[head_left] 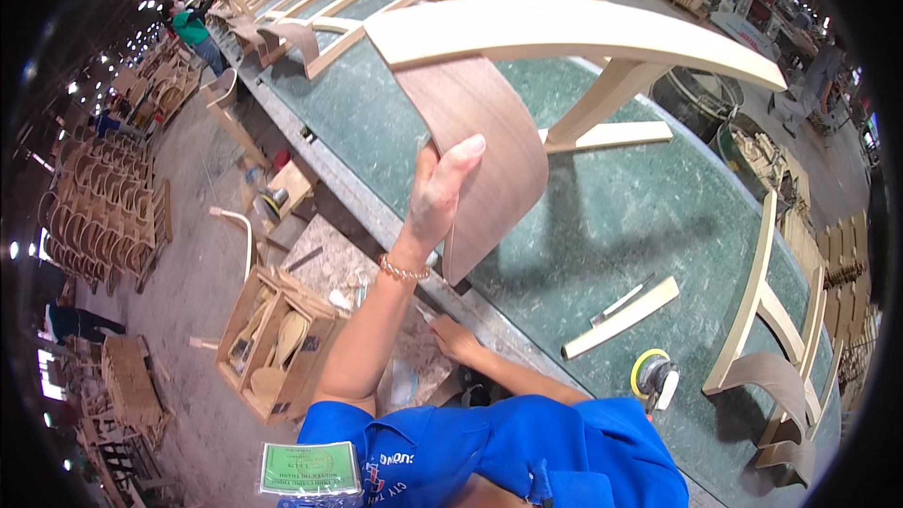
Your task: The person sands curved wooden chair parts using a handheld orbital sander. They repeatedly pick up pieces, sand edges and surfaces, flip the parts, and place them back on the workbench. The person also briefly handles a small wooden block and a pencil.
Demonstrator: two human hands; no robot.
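My left hand (440, 196) grips the edge of a curved brown wood panel (499, 146), its thumb lying over the panel's face. This panel is joined to a pale wooden chair frame (574, 30), tilted up above the green tabletop (376, 132). A long curved rail runs across the top, and a pale leg reaches down toward the table. Below the panel, near the table's edge, my right hand (455, 339) is closed. A small pale item seems to show at its fingertips, too small to name.
On the table lie a flat pale wood strip (623, 318), a pen-like tool (621, 301) and a round yellow-rimmed sander (652, 374). Another chair frame (764, 301) rests at the right. A wooden box of parts (273, 348) stands at left. A person in green (191, 28) works far off.
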